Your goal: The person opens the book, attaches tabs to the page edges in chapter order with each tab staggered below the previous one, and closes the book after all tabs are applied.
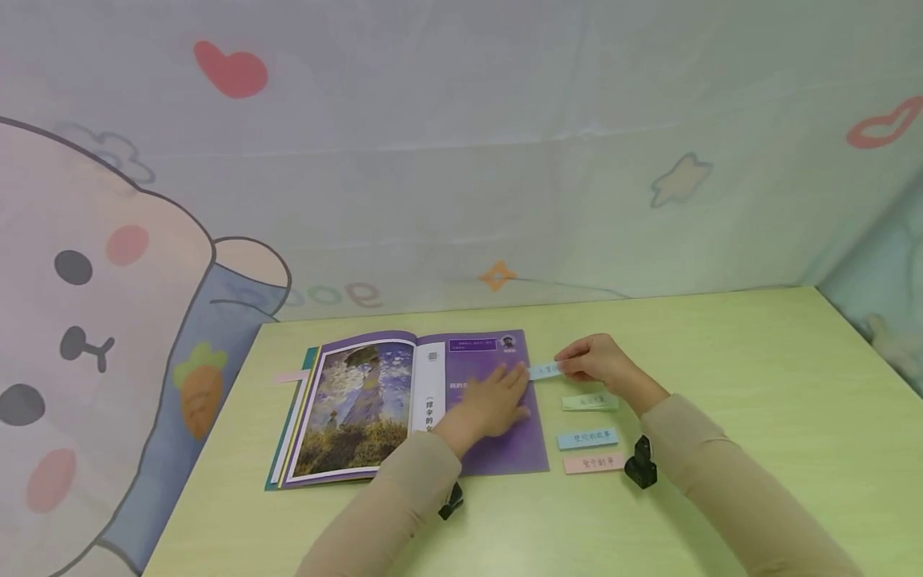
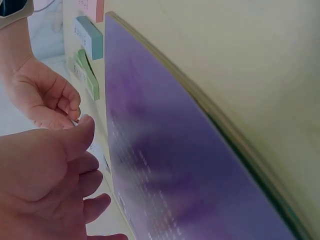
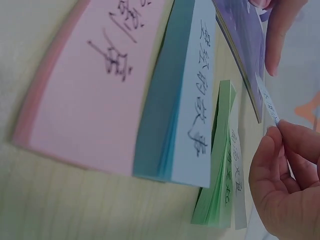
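R hand (image 1: 602, 365) pinched one end of lt-blue strip (image 1: 542, 373); strip's far end at R edge of book (image 1: 508, 450). L hand (image 1: 490, 405) over purple R pg, fingers extended, holding nil; pg contact unclear. Green pad (image 1: 590, 403), blue pad (image 1: 587, 440), pink pad (image 1: 593, 464) on bench (image 1: 757, 385), R of bk.

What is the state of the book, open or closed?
The book is open: in the head view, its painting and its purple page lie face up, side by side.
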`<state>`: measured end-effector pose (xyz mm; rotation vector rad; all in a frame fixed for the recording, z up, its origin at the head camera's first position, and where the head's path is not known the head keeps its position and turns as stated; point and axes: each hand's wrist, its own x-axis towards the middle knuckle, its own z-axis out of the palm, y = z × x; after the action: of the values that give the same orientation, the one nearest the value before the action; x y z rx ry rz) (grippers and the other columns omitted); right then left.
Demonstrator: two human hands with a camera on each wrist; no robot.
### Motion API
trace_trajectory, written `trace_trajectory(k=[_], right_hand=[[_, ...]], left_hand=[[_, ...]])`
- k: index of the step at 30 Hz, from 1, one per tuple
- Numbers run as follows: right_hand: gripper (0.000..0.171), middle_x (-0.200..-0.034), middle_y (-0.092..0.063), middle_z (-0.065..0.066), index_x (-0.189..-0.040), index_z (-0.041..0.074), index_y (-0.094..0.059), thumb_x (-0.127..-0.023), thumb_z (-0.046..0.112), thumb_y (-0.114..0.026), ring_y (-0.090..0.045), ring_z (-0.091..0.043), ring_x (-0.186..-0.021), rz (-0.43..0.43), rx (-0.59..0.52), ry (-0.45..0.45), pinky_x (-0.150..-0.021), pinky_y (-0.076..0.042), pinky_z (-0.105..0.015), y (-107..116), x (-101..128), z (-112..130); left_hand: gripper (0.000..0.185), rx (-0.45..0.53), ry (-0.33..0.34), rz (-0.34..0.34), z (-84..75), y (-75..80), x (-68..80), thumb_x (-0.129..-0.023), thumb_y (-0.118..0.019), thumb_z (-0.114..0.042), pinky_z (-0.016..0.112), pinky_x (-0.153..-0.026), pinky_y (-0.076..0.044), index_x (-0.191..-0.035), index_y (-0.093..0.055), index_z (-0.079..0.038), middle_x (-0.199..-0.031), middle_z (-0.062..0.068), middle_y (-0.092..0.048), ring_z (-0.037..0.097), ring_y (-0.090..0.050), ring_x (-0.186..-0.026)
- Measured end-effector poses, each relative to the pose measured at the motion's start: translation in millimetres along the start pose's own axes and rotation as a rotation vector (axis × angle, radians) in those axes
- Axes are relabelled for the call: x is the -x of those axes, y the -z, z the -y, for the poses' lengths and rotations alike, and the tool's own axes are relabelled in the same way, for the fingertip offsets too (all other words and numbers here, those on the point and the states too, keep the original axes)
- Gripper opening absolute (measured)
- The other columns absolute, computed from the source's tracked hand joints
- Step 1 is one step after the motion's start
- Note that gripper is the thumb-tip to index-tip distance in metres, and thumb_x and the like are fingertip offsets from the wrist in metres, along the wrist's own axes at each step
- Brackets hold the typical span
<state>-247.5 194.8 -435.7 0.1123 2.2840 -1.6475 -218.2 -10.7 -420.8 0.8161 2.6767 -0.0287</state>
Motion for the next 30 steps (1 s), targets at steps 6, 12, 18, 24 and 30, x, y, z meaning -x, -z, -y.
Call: trace_trajectory(k=[6,12,18,24,30], right_hand=[[0.028,-0.081,-0.066,-0.003,-0.110,-0.014,-0.061,-0.086,0.002,-0.064,-0.062,-0.011,-0.070,0.012,-0.014,-0.002,-0.068,-0.054,-0.026,-2,-1,-2],[0.026,-0.081,-0.065,-0.004,-0.107,-0.013,-0.062,-0.086,0.001,-0.065,-0.062,-0.011,-0.067,0.008,-0.013,-0.022,-0.065,-0.054,-0.025,-2,-2,-4],[0.023,-0.080,-0.066,-0.007,-0.104,-0.012,-0.064,-0.085,0.001,-0.065,-0.061,-0.011,-0.065,-0.003,0.010,-0.036,-0.062,-0.053,-0.025,-3,-5,-7],[0.024,-0.077,-0.066,-0.009,-0.105,-0.014,-0.063,-0.085,0.000,-0.065,-0.061,-0.012,-0.062,0.002,0.024,-0.048,-0.059,-0.053,-0.025,-3,-5,-11],[0.024,-0.075,-0.066,-0.008,-0.105,-0.014,-0.063,-0.085,0.000,-0.064,-0.062,-0.012,-0.062,0.007,0.023,-0.051,-0.059,-0.054,-0.025,-1,-5,-13]], left_hand=[[0.065,-0.027,0.014,0.018,-1.7,-6.9,-3.3,-0.096,-0.042,-0.046,0.054,-0.106,-0.026,-0.150,-0.021,-0.017,-0.154,-0.004,-0.016,0.021,-0.017,-0.140],[0.066,-0.027,0.017,0.031,-1.2,-10.0,-5.0,-0.095,-0.043,-0.048,0.056,-0.105,-0.025,-0.149,-0.023,-0.016,-0.154,-0.003,-0.017,0.021,-0.017,-0.140],[0.067,-0.018,-0.004,0.037,2.1,-12.4,-5.2,-0.095,-0.041,-0.051,0.055,-0.106,-0.024,-0.149,-0.022,-0.016,-0.154,-0.001,-0.018,0.019,-0.018,-0.140],[0.069,0.040,-0.030,0.002,4.3,-16.9,-3.3,-0.094,-0.044,-0.050,0.056,-0.106,-0.025,-0.149,-0.023,-0.014,-0.154,0.000,-0.018,0.020,-0.019,-0.140],[0.082,0.000,-0.036,-0.050,1.0,-26.0,-3.9,-0.088,-0.049,-0.057,0.056,-0.104,-0.027,-0.149,-0.021,-0.012,-0.154,0.002,-0.018,0.022,-0.020,-0.139]])
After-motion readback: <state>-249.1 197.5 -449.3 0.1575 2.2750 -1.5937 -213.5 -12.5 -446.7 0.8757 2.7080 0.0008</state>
